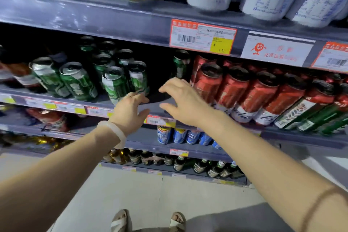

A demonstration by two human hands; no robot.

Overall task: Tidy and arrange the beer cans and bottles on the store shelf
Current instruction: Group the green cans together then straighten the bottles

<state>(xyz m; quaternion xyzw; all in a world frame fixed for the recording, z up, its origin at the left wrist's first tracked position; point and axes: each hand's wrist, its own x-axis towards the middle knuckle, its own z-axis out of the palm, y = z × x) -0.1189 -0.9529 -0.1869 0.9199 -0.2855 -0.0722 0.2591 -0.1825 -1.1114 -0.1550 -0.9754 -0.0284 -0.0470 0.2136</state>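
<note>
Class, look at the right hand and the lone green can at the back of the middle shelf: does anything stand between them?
Nothing visible does. The right hand hovers over bare shelf, and the lone green can stands just beyond its fingers.

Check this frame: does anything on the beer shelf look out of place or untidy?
Yes. One green can stands alone at the back, beside the red cans, apart from the other green cans. A bare gap of shelf separates the groups. Both hands, left and right, are open over that gap, holding nothing.
</note>
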